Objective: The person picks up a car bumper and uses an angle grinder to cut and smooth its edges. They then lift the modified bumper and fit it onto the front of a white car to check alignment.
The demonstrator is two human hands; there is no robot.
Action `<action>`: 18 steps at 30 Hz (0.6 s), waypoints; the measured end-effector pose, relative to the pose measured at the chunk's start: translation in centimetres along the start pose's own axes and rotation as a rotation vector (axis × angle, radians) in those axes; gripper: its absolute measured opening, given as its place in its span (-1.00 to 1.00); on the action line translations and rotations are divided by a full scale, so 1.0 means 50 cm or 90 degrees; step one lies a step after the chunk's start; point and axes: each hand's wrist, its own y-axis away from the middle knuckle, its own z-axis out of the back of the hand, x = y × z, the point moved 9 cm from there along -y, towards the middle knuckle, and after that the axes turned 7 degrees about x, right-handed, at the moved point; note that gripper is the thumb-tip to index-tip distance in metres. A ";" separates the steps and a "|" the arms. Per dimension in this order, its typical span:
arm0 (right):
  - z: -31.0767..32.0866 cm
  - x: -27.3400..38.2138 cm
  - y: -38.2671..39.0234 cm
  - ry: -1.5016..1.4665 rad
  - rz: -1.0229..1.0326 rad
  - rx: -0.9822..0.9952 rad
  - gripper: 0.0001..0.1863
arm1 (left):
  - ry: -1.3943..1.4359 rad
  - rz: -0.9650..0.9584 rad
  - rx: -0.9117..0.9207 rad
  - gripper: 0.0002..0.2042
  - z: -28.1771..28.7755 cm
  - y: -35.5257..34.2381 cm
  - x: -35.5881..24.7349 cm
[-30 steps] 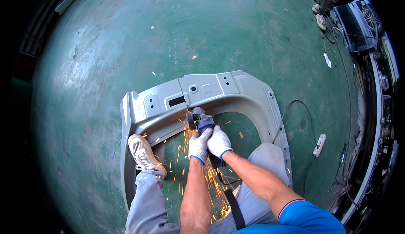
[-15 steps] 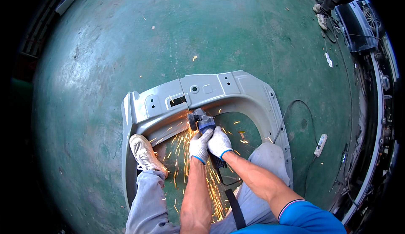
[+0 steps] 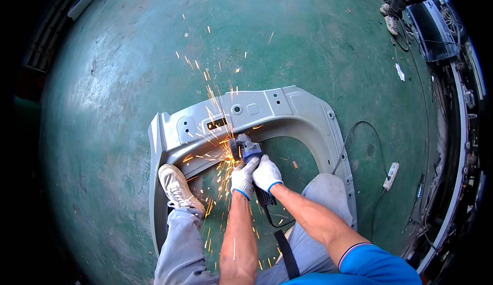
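The left hand and right hand, gloved, curl side by side around the grinder. Its disc is at the inner edge of the grey panel on the floor. Sparks spray; a shoe sits at the panel's inner left corner.

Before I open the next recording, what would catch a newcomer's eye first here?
Bright orange sparks scatter above and below a blue-and-black angle grinder near the picture's middle, gripped by a white-gloved left hand and white-gloved right hand. Around it, an arched grey metal panel lies on the green floor.
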 end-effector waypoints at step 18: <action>-0.004 -0.008 -0.011 0.017 -0.027 0.049 -0.46 | 0.045 0.026 -0.003 -0.60 -0.007 -0.003 0.006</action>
